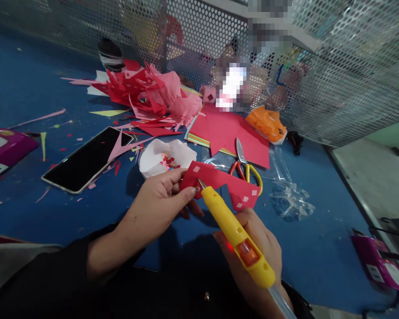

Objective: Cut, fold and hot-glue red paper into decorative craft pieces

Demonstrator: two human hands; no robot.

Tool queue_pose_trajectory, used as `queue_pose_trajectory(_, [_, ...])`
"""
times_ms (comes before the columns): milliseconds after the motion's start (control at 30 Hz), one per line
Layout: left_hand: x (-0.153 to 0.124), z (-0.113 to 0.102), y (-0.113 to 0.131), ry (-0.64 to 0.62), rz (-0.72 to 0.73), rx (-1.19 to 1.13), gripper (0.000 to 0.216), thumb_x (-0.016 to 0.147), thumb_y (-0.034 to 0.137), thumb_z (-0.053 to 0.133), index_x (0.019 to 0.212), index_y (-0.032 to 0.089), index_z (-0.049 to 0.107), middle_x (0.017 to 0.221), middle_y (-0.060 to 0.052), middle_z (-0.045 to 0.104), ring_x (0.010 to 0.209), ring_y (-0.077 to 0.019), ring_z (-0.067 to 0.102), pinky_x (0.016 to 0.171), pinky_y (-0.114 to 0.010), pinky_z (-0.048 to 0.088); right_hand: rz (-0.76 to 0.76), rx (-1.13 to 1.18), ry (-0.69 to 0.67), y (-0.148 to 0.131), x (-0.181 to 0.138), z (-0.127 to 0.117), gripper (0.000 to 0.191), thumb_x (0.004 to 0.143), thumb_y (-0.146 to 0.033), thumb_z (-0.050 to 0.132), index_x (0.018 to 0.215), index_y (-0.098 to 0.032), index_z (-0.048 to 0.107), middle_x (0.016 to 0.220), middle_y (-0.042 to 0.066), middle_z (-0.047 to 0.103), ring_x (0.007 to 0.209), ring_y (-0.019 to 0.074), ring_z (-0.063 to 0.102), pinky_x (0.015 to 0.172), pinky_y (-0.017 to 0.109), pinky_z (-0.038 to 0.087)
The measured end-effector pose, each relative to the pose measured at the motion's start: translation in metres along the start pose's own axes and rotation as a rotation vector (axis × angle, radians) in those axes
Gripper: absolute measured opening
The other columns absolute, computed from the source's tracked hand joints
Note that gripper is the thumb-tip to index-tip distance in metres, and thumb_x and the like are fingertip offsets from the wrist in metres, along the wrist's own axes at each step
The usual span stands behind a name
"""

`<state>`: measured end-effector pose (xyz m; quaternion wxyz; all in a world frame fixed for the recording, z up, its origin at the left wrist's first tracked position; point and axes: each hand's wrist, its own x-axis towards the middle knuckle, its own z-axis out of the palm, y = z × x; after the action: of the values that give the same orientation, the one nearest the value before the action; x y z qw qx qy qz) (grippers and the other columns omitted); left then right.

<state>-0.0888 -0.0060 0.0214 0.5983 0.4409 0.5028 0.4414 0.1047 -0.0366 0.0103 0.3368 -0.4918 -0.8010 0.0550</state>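
Note:
My left hand (162, 197) pinches the left end of a red paper piece (213, 175) dotted with small pale pink squares. The paper is held up over the blue table and has an angular notch in its lower edge. Wrapped in my right hand (259, 243) is a yellow hot glue gun (232, 230), a clear glue stick coming out of its back end. Its metal nozzle is at the paper, close to my left thumb; whether it touches cannot be told. Just behind the paper lie scissors (241, 155) with red and yellow handles.
A white paper bowl (153, 155) holds small paper bits. Around it are a phone (83, 161), heaped red and pink scraps (146, 93), stacked coloured paper (239, 128), an orange packet (267, 123) and crumpled clear plastic (292, 201). Purple power strips (6, 148) sit at both sides; perforated metal panels (199, 31) rise behind.

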Motion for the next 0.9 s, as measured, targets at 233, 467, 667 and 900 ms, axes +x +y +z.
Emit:
queue_pose_trajectory(233, [0.0007,-0.0004,-0.0016,-0.013,-0.002,0.002,0.033,0.086,0.029,0.064,0.113,0.012,0.068,0.067,-0.002,0.073,0.058,-0.0128,0.067,0.052,-0.018,0.051,-0.006,0.001,0.013,-0.0012,0.0017,-0.0004,0.032,0.099,-0.044,0.054,0.074,-0.026,0.047,0.056,-0.008,0.052,0.040,0.0089,0.046,0.037,0.023,0.034])
queue_pose_trajectory(467, [0.0003,-0.0009,-0.0005,-0.010,0.003,0.002,0.031,0.085,0.028,0.065,0.111,0.012,0.068,0.066,-0.002,0.073,0.057,-0.0122,0.067,0.050,-0.017,0.051,-0.001,-0.008,0.007,0.0002,-0.0004,-0.0006,0.030,0.099,-0.040,0.055,0.075,-0.026,0.047,0.058,-0.007,0.053,0.041,0.0092,0.047,0.038,0.023,0.035])
queue_pose_trajectory(667, [0.0005,-0.0011,-0.0004,-0.006,0.002,-0.007,0.031,0.084,0.026,0.065,0.111,0.012,0.068,0.066,-0.002,0.074,0.056,-0.0119,0.067,0.050,-0.017,0.051,-0.008,-0.005,0.004,0.0005,-0.0025,-0.0014,0.029,0.099,-0.040,0.055,0.075,-0.026,0.048,0.059,-0.007,0.054,0.043,0.0095,0.047,0.039,0.024,0.035])
queue_pose_trajectory(900, [0.0000,0.0009,-0.0002,0.001,0.016,-0.013,0.030,0.085,0.027,0.066,0.111,0.012,0.069,0.066,-0.002,0.074,0.055,-0.0111,0.066,0.049,-0.015,0.050,0.007,-0.011,0.006,-0.0007,-0.0022,-0.0016,0.027,0.097,-0.035,0.057,0.074,-0.025,0.048,0.058,-0.007,0.054,0.042,0.0091,0.049,0.039,0.023,0.035])
